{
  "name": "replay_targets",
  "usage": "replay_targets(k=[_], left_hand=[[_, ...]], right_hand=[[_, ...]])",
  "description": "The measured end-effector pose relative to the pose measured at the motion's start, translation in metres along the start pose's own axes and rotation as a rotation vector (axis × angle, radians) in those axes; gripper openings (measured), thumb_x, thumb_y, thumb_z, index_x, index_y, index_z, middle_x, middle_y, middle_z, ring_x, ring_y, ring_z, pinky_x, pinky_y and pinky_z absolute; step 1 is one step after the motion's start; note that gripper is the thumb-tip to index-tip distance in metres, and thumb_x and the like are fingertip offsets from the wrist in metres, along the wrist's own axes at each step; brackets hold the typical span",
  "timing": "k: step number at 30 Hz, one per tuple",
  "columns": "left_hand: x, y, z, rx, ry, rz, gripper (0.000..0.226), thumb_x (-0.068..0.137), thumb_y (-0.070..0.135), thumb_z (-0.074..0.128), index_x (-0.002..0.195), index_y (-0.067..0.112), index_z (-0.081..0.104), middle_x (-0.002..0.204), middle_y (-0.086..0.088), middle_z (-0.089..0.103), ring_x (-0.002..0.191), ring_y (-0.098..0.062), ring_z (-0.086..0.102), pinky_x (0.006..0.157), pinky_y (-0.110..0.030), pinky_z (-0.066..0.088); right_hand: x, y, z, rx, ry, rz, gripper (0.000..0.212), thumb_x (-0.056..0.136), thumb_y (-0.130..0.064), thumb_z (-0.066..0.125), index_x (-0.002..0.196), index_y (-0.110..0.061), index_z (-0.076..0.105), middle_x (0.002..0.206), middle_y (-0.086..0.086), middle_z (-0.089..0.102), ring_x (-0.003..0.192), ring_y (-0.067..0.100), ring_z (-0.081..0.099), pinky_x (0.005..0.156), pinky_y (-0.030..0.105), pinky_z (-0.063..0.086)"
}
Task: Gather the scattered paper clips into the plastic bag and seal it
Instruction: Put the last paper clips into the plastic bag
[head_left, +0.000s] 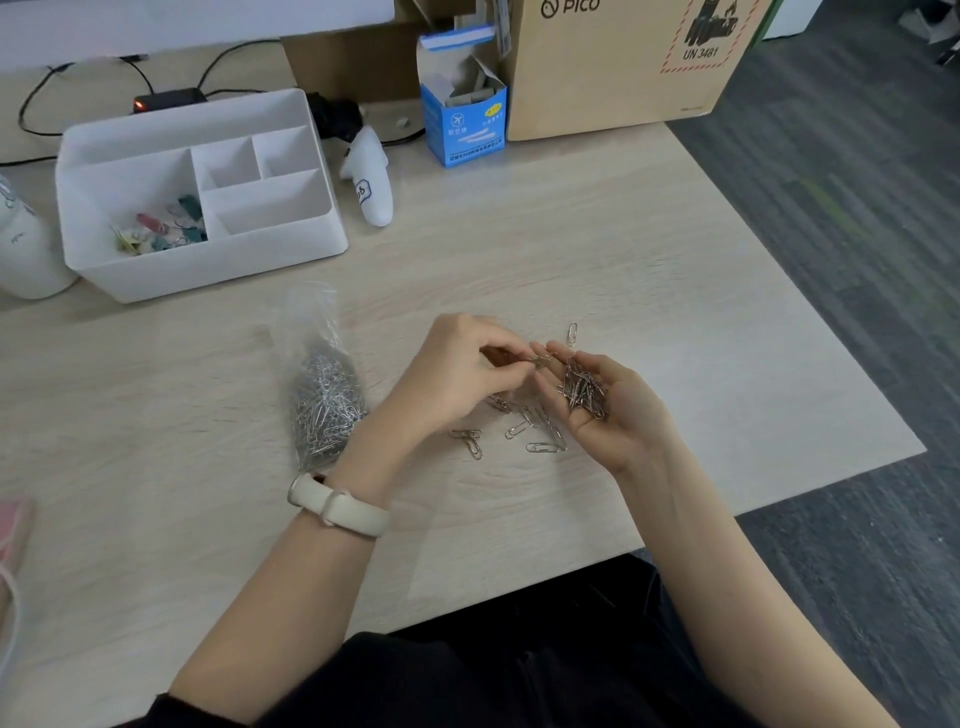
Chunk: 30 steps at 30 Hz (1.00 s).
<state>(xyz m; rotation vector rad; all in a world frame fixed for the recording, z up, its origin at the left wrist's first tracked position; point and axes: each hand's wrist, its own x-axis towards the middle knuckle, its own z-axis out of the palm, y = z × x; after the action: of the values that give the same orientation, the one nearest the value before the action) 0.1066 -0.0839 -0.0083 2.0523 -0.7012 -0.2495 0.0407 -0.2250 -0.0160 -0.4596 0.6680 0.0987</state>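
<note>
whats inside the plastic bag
A dense heap of silver paper clips fills the lower part of the plastic bag; the upper part looks empty. Anything beneath the heap is hidden.

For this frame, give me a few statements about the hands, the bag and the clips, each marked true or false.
1. The right hand carries a pile of clips in its upturned palm. True.
2. The plastic bag is empty. False: it already holds many clips.
3. The left hand pinches a paper clip beside the right palm. True.
4. Nothing is left to gather from the table. False: loose clips lie below the hands.
</note>
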Motion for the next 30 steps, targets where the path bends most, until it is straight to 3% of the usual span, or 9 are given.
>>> replay_targets(k=[3,5,7,11,14,18,21,24,30], left_hand=[[0.006,0.01,0.006,0.141,-0.095,0.153,0.011,0.073,0.019,0.07,0.081,0.014,0.075,0.076,0.006,0.066,0.071,-0.006,0.056,0.069,-0.027,0.048],[0.009,0.014,0.01,0.259,-0.107,0.196,0.014,0.074,0.027,0.071,0.085,0.021,0.074,0.082,0.007,0.067,0.077,-0.008,0.051,0.07,-0.035,0.048],[0.009,0.017,0.008,0.202,-0.039,0.177,0.023,0.072,0.037,0.07,0.091,0.024,0.073,0.087,0.009,0.065,0.075,-0.009,0.054,0.07,-0.037,0.049],[-0.002,0.005,-0.004,0.22,0.208,0.004,0.044,0.074,0.05,0.065,0.108,0.022,0.067,0.099,0.007,0.061,0.078,-0.016,0.057,0.073,-0.037,0.049],[-0.022,-0.003,0.0,0.398,0.025,-0.192,0.075,0.064,0.06,0.067,0.125,0.018,0.055,0.119,0.0,0.052,0.11,-0.02,0.044,0.092,-0.037,0.041],[-0.043,0.001,0.024,0.498,-0.097,-0.169,0.099,0.048,0.075,0.064,0.129,0.021,0.049,0.129,0.002,0.041,0.117,-0.02,0.031,0.099,-0.038,0.034],[-0.047,-0.002,0.036,0.457,-0.045,-0.108,0.091,0.052,0.066,0.07,0.126,0.016,0.054,0.123,0.0,0.045,0.111,-0.019,0.033,0.096,-0.029,0.032],[-0.048,-0.007,0.045,0.36,0.103,-0.068,0.061,0.064,0.048,0.074,0.114,0.014,0.064,0.111,-0.001,0.055,0.101,-0.019,0.042,0.083,-0.016,0.026],[-0.043,-0.009,0.05,0.27,0.249,-0.048,0.022,0.069,0.025,0.077,0.087,0.014,0.073,0.087,-0.001,0.063,0.083,-0.017,0.051,0.072,-0.016,0.03]], right_hand=[[-0.003,0.002,0.007,0.012,-0.018,0.061,0.03,0.097,-0.007,0.036,0.084,0.006,0.06,0.067,0.017,0.069,0.057,0.023,0.07,0.054,0.026,0.057],[-0.006,0.001,0.009,0.062,-0.051,0.114,0.04,0.097,-0.008,0.035,0.076,0.01,0.063,0.066,0.02,0.068,0.056,0.025,0.069,0.053,0.024,0.056],[-0.006,-0.001,0.01,0.107,-0.076,0.126,0.045,0.097,-0.005,0.036,0.069,0.014,0.066,0.069,0.022,0.069,0.059,0.028,0.07,0.062,0.026,0.056],[-0.004,-0.006,0.007,0.18,-0.072,0.082,0.035,0.095,0.0,0.037,0.079,0.017,0.063,0.08,0.03,0.067,0.074,0.04,0.067,0.071,0.04,0.055],[-0.005,-0.008,0.004,0.172,-0.062,0.037,0.029,0.095,0.0,0.035,0.089,0.016,0.058,0.082,0.03,0.067,0.088,0.038,0.061,0.08,0.041,0.052],[-0.005,-0.01,-0.001,0.155,-0.063,-0.002,0.027,0.095,-0.001,0.035,0.092,0.014,0.057,0.084,0.028,0.068,0.077,0.036,0.068,0.079,0.037,0.054],[-0.005,-0.011,-0.005,0.144,-0.063,-0.013,0.028,0.095,-0.001,0.034,0.093,0.014,0.057,0.086,0.027,0.068,0.071,0.036,0.07,0.078,0.038,0.054],[-0.007,-0.012,-0.008,0.148,-0.065,-0.016,0.028,0.095,-0.001,0.034,0.094,0.014,0.058,0.086,0.027,0.069,0.072,0.036,0.07,0.079,0.038,0.054],[-0.008,-0.013,-0.012,0.154,-0.07,-0.017,0.03,0.095,-0.002,0.033,0.093,0.014,0.058,0.086,0.027,0.069,0.072,0.036,0.07,0.077,0.038,0.054]])
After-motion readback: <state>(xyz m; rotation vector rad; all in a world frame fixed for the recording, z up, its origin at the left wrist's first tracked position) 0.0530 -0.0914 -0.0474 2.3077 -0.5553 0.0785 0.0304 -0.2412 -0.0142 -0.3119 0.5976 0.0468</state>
